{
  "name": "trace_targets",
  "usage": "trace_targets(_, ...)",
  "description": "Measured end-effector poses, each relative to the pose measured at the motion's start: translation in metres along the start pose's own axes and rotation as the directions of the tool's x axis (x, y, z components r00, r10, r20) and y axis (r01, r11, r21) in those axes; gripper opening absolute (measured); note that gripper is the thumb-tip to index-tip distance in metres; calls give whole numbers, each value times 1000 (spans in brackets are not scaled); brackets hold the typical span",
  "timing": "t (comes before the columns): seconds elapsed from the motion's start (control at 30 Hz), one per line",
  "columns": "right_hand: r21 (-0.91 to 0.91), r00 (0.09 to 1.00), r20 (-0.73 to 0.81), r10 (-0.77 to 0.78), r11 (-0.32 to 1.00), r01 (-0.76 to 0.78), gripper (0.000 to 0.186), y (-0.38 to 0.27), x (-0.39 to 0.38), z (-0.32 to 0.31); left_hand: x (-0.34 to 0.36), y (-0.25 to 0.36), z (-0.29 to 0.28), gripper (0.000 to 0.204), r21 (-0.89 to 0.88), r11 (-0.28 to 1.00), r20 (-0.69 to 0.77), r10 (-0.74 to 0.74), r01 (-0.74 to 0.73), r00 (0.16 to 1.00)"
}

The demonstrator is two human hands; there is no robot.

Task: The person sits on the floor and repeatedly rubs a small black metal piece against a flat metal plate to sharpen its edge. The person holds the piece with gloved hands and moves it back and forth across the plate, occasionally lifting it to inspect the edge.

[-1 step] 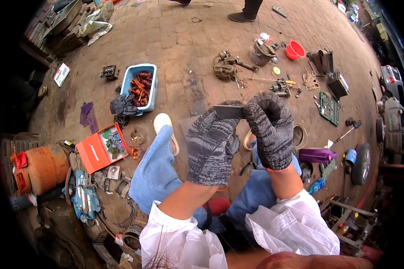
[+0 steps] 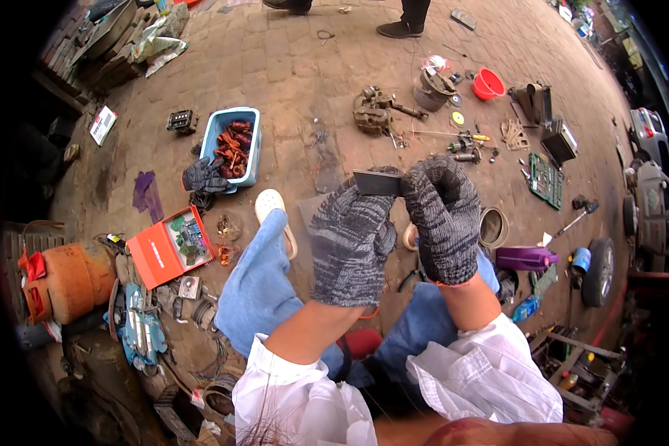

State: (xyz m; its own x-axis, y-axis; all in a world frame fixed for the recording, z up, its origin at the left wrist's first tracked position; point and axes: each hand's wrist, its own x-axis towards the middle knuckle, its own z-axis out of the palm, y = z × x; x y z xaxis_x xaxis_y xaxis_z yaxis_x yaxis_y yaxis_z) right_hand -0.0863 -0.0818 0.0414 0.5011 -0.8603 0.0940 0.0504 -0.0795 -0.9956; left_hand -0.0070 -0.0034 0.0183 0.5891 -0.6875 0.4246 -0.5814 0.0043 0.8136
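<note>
Both my hands wear grey-black knitted gloves and are held up close together in front of my knees. Between them is a small flat dark rectangular plate (image 2: 377, 183) with a pale upper edge; its exact kind cannot be made out. My left hand (image 2: 353, 241) is closed on the plate's left part, its fingers partly hidden behind the back of the glove. Fingertips of my right hand (image 2: 444, 219) pinch the plate's right end, the fingers curled over toward the thumb.
A blue tub (image 2: 256, 141) of reddish copper-coloured scraps stands ahead on the left, near an open orange box (image 2: 154, 253). An orange gas cylinder (image 2: 82, 279) lies far left. Right are a green tool case (image 2: 545, 180), a purple jug (image 2: 526, 258) and a wheel (image 2: 598, 271). A person's shoe (image 2: 400, 30) shows at the top.
The plate has tilted slightly, so its pale upper edge shows more. My right hand has shifted a little to the left. The person's other shoe at the top has come further into view.
</note>
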Motion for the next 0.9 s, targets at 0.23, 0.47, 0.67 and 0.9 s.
trace_targets(0.23,-53,996,-74,47,997,-51,15,8,-8,8,-3,-2,8,21,-45,996,-64,-78,75,995)
trace_targets(0.47,-79,963,200,184,982,-171,18,-13,3,-5,-2,7,1,19,-68,971,6,-227,227,974)
trace_targets(0.67,-4,993,103,53,999,-53,14,-5,0,-3,-2,8,2,18,-521,741,77,-454,424,888)
trace_targets(0.9,-32,998,70,3,1000,-1,13,-3,1,-2,-1,11,3,18,-449,822,36,-376,351,926)
